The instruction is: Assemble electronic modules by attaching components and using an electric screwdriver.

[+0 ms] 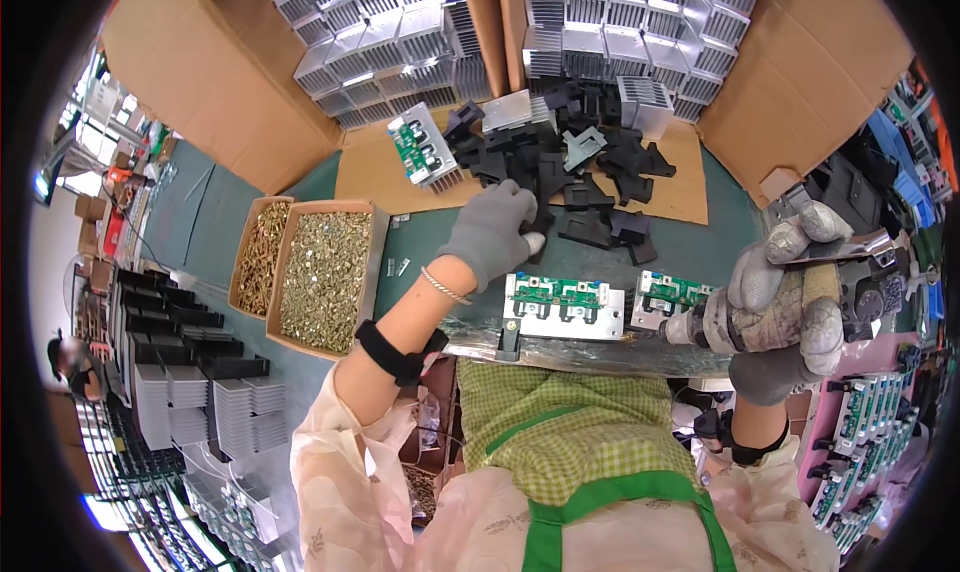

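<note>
My left hand [492,234], in a grey glove, is at the near edge of a heap of black plastic pieces [515,157]. Its thumb and fingers close around one dark piece, partly hidden by the hand. My right hand [790,287], gloved and worn pale at the fingers, wraps round a power screwdriver [718,322] whose nose points left. Just beyond that nose lies a heatsink with a green circuit board [675,289]. To its left, at the table's near edge, sits another heatsink with a green board [562,307].
Two cardboard boxes of small brass-coloured screws [325,272] [262,257] stand left. Large cartons of silver heatsinks [390,47] [630,37] rise at the back. A heatsink with a board [424,147] leans by the heap. Racked boards [865,432] are at the right.
</note>
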`<move>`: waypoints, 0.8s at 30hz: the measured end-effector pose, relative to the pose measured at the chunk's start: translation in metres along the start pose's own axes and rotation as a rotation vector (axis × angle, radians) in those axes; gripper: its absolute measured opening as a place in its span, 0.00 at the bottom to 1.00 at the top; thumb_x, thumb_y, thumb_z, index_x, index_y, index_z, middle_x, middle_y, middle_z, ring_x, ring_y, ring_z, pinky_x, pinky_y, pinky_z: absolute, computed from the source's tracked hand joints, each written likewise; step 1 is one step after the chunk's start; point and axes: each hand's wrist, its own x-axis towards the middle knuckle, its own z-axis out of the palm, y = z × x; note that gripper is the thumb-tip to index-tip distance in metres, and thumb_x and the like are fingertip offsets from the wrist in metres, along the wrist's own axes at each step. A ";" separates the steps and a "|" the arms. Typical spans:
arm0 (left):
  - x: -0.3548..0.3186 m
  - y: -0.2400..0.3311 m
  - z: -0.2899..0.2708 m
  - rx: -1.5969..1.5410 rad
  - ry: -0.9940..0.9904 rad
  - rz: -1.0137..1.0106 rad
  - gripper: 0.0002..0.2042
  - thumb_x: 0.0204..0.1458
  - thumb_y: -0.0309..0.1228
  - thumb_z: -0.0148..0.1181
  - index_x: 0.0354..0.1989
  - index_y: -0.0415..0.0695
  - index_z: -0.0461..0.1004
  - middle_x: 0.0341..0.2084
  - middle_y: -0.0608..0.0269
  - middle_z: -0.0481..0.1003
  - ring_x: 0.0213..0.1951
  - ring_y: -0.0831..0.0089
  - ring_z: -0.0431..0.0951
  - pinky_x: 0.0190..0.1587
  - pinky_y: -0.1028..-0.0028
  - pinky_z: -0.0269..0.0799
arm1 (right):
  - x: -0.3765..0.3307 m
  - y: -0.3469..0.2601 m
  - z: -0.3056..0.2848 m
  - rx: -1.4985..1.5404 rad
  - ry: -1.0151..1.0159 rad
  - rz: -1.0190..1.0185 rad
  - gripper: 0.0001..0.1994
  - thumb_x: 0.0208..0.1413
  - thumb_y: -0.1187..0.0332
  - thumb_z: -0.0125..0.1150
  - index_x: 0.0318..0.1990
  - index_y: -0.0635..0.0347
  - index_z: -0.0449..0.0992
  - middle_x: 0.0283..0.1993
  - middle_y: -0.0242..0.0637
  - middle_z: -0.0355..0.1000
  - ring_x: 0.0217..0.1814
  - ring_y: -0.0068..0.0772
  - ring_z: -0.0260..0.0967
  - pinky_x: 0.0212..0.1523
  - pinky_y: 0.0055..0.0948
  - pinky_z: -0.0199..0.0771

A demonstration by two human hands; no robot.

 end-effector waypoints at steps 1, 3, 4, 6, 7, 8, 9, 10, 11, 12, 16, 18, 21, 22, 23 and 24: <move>0.000 -0.003 -0.001 -0.069 -0.066 -0.081 0.13 0.43 0.35 0.62 0.33 0.41 0.70 0.37 0.55 0.71 0.36 0.56 0.73 0.42 0.64 0.69 | -0.001 -0.002 -0.002 -0.020 0.025 0.013 0.31 0.50 0.63 0.61 0.58 0.63 0.53 0.47 0.42 0.62 0.31 0.31 0.62 0.22 0.30 0.71; -0.006 -0.009 -0.005 -0.102 -0.130 -0.149 0.11 0.46 0.33 0.59 0.36 0.42 0.70 0.32 0.54 0.72 0.32 0.58 0.74 0.40 0.66 0.70 | -0.002 -0.006 -0.006 -0.035 0.051 0.028 0.31 0.50 0.63 0.61 0.58 0.63 0.53 0.48 0.42 0.62 0.32 0.32 0.63 0.22 0.31 0.72; -0.011 -0.012 -0.007 -0.092 -0.152 -0.176 0.11 0.46 0.33 0.59 0.36 0.42 0.70 0.32 0.54 0.72 0.32 0.58 0.74 0.40 0.66 0.70 | -0.002 -0.007 -0.007 0.089 0.040 0.055 0.33 0.48 0.67 0.64 0.58 0.65 0.53 0.49 0.48 0.63 0.36 0.39 0.67 0.30 0.42 0.76; -0.023 -0.017 -0.010 -0.223 -0.096 0.009 0.14 0.46 0.32 0.59 0.42 0.44 0.69 0.34 0.55 0.71 0.34 0.58 0.74 0.40 0.66 0.70 | -0.002 -0.006 -0.009 0.223 0.023 0.084 0.35 0.47 0.72 0.66 0.59 0.67 0.52 0.50 0.53 0.64 0.41 0.46 0.71 0.37 0.54 0.79; -0.029 -0.019 -0.010 -0.172 -0.107 0.039 0.17 0.46 0.32 0.59 0.46 0.45 0.68 0.35 0.56 0.70 0.36 0.59 0.74 0.41 0.66 0.69 | -0.003 -0.005 -0.009 0.209 0.020 0.082 0.33 0.48 0.72 0.65 0.59 0.68 0.52 0.50 0.53 0.64 0.41 0.46 0.71 0.36 0.54 0.79; -0.032 -0.019 -0.010 -0.167 -0.106 0.036 0.17 0.46 0.32 0.59 0.46 0.45 0.68 0.35 0.56 0.70 0.36 0.59 0.74 0.41 0.66 0.69 | -0.003 -0.004 -0.009 0.211 0.025 0.098 0.32 0.48 0.72 0.64 0.58 0.69 0.53 0.50 0.54 0.63 0.42 0.45 0.71 0.35 0.55 0.80; -0.034 -0.019 -0.008 -0.191 -0.114 0.028 0.17 0.46 0.31 0.59 0.46 0.45 0.69 0.35 0.56 0.70 0.37 0.59 0.74 0.41 0.66 0.69 | -0.004 -0.002 -0.009 0.195 0.020 0.076 0.32 0.48 0.72 0.64 0.58 0.69 0.53 0.50 0.54 0.63 0.42 0.45 0.71 0.35 0.55 0.80; -0.036 -0.018 -0.007 -0.208 -0.136 -0.002 0.17 0.45 0.30 0.59 0.45 0.45 0.69 0.35 0.57 0.69 0.38 0.58 0.73 0.41 0.65 0.69 | -0.006 -0.002 -0.008 0.089 0.043 0.087 0.33 0.48 0.68 0.64 0.58 0.66 0.53 0.50 0.49 0.63 0.38 0.40 0.68 0.30 0.44 0.77; -0.037 -0.017 -0.004 -0.215 -0.124 0.019 0.17 0.45 0.30 0.59 0.45 0.45 0.69 0.35 0.57 0.69 0.38 0.58 0.73 0.41 0.65 0.69 | -0.007 -0.001 -0.007 0.053 0.056 0.102 0.33 0.48 0.66 0.65 0.58 0.65 0.53 0.49 0.47 0.63 0.37 0.37 0.67 0.27 0.39 0.76; -0.036 -0.016 -0.001 -0.186 -0.092 0.014 0.16 0.45 0.28 0.59 0.44 0.45 0.69 0.35 0.57 0.69 0.38 0.58 0.73 0.41 0.64 0.69 | -0.009 -0.001 -0.005 -0.017 0.067 0.098 0.34 0.48 0.64 0.65 0.59 0.64 0.53 0.49 0.44 0.62 0.35 0.34 0.65 0.25 0.33 0.74; -0.039 -0.017 0.009 -0.018 0.007 0.082 0.13 0.43 0.25 0.57 0.40 0.45 0.70 0.35 0.58 0.68 0.39 0.57 0.71 0.40 0.63 0.68 | -0.011 0.000 -0.001 0.039 0.096 0.117 0.34 0.48 0.65 0.65 0.59 0.65 0.52 0.48 0.45 0.63 0.37 0.35 0.66 0.25 0.37 0.77; -0.040 -0.016 0.013 -0.021 0.040 0.060 0.12 0.43 0.25 0.57 0.39 0.45 0.70 0.35 0.58 0.68 0.39 0.57 0.71 0.41 0.63 0.67 | -0.010 0.000 0.000 0.064 0.084 0.115 0.34 0.48 0.65 0.65 0.59 0.65 0.52 0.48 0.45 0.63 0.37 0.35 0.66 0.25 0.38 0.77; -0.040 -0.011 0.007 -0.038 0.057 0.073 0.12 0.42 0.25 0.57 0.37 0.44 0.69 0.35 0.57 0.68 0.39 0.57 0.71 0.41 0.63 0.67 | -0.009 0.001 0.000 0.050 0.107 0.135 0.34 0.47 0.66 0.66 0.58 0.65 0.53 0.48 0.45 0.63 0.37 0.35 0.67 0.24 0.38 0.78; -0.039 -0.008 0.002 -0.049 -0.007 0.074 0.12 0.42 0.25 0.58 0.37 0.44 0.69 0.34 0.56 0.68 0.39 0.56 0.71 0.40 0.62 0.67 | -0.009 0.000 0.001 0.085 0.099 0.120 0.33 0.47 0.69 0.65 0.58 0.66 0.54 0.48 0.48 0.64 0.38 0.39 0.70 0.28 0.45 0.80; -0.039 -0.006 -0.006 -0.041 0.027 0.083 0.12 0.42 0.25 0.58 0.37 0.44 0.69 0.34 0.56 0.68 0.39 0.56 0.71 0.40 0.62 0.67 | -0.009 0.000 0.001 0.125 0.112 0.127 0.32 0.47 0.71 0.65 0.57 0.67 0.54 0.48 0.50 0.66 0.38 0.42 0.73 0.32 0.51 0.81; -0.042 -0.005 -0.017 -0.062 0.041 0.062 0.11 0.42 0.25 0.57 0.36 0.44 0.69 0.35 0.56 0.68 0.39 0.56 0.71 0.40 0.62 0.67 | -0.009 -0.001 0.000 0.120 0.088 0.101 0.32 0.47 0.71 0.65 0.57 0.67 0.54 0.48 0.50 0.66 0.38 0.42 0.73 0.32 0.51 0.81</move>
